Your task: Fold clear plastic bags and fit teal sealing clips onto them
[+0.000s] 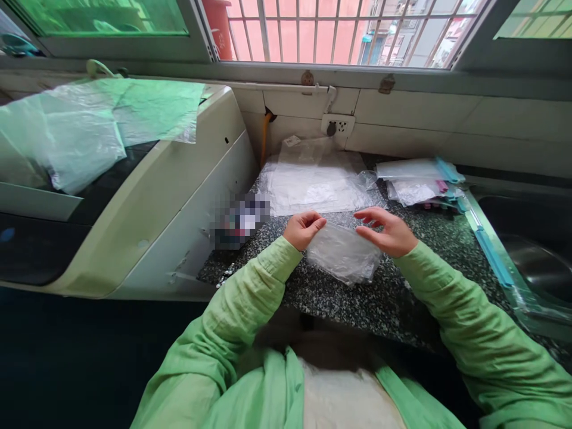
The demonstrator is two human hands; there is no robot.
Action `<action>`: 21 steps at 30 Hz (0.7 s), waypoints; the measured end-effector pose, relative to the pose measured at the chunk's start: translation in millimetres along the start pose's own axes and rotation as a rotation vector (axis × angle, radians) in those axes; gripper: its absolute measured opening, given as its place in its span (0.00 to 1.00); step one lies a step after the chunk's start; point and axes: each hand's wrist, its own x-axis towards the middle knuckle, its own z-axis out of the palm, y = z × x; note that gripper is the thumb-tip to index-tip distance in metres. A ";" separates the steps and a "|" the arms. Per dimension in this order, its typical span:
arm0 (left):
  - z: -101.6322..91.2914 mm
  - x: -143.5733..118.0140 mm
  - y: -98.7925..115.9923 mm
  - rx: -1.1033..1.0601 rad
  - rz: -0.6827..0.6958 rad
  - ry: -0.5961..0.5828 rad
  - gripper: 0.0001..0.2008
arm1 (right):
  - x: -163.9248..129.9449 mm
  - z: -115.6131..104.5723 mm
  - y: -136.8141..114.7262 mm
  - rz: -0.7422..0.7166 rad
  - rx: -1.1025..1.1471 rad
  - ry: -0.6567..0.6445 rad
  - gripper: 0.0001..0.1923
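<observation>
A clear plastic bag (343,255) lies on the speckled dark countertop (339,307), between my two hands. My left hand (304,230) is closed in a pinch at the bag's upper left corner. To the right, my right hand (388,231) hovers over the bag's upper right edge with thumb and fingers apart, holding nothing. Just beyond both hands, larger clear plastic bags (313,179) are spread flat in a stack against the tiled wall.
Bags with blue and pink slider strips (422,179) are piled at the back right, beside a metal sink (536,262). A washing machine (179,196) draped with plastic sheets (89,119) stands left. A blurred item (241,220) sits near it. A wall socket (338,125) is behind.
</observation>
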 end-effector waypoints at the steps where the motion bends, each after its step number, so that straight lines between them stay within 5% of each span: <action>1: 0.6 -0.8 -0.1 0.008 0.007 -0.014 0.17 | 2.7 5.8 -4.9 -0.037 -0.003 -0.040 0.18; 7: 0.5 -2.3 -0.2 0.034 0.036 -0.026 0.16 | 9.6 32.1 -9.8 0.047 0.116 -0.156 0.16; 21: 2.7 -0.8 -5.4 -0.018 -0.016 0.038 0.16 | 7.4 24.3 -1.3 0.135 0.219 -0.156 0.16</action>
